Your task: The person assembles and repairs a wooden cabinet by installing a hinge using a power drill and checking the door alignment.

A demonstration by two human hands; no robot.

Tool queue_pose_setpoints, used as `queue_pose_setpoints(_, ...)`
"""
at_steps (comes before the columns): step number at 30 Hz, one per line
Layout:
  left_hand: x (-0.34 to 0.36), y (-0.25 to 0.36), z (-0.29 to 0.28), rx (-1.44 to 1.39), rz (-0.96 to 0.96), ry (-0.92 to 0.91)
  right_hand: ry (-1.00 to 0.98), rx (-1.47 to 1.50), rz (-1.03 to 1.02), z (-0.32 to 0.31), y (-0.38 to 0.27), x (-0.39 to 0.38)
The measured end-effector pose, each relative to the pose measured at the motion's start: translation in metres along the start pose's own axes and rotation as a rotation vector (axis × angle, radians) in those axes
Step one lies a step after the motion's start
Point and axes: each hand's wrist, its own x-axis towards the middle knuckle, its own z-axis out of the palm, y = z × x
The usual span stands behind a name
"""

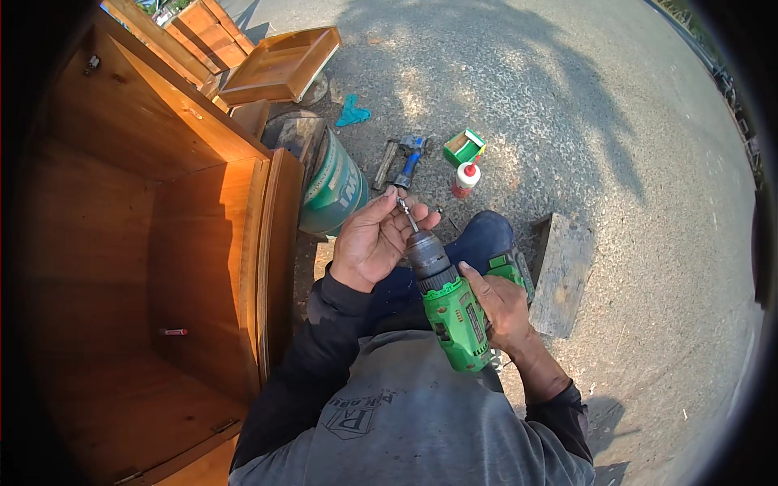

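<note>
My right hand (504, 308) is wrapped around the handle of a green cordless drill (462, 320), its dark chuck (427, 254) aimed up and left, away from me. A thin metal driver bit (411, 220) sticks out of the chuck. The thumb and fingers of my left hand (374, 243) pinch the bit's far end; whether a screw sits on that tip is too small to tell. The drill's battery (510, 271) shows beyond my right hand. Both hands are above my lap.
An open wooden cabinet (198, 267) stands close on my left, a red-capped marker (173, 331) inside. Beyond are a green bucket (334, 182), a wooden drawer (284, 65), a teal cloth (352, 111), a blue-handled hammer (411, 162), a green box (464, 147), a glue bottle (466, 178). A wooden block (563, 279) lies right.
</note>
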Motion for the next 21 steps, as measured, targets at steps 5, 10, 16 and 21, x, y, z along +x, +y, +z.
queue_pose_setpoints(5, -0.002, 0.001, -0.014, 0.147, 0.073, -0.033, -0.037, -0.005, 0.023, 0.001, -0.005, -0.003)
queue_pose_setpoints(10, 0.003, -0.005, -0.013, 0.195, 0.048, 0.059, -0.098, -0.114, 0.028, -0.003, -0.001, -0.006)
queue_pose_setpoints(16, 0.008, -0.005, -0.018, 0.292, 0.104, 0.008, -0.066, -0.024, 0.057, -0.001, 0.002, -0.007)
queue_pose_setpoints(21, -0.014, 0.009, 0.007, 0.337, 0.311, 0.025, -0.031, 0.023, 0.007, 0.026, -0.015, 0.006)
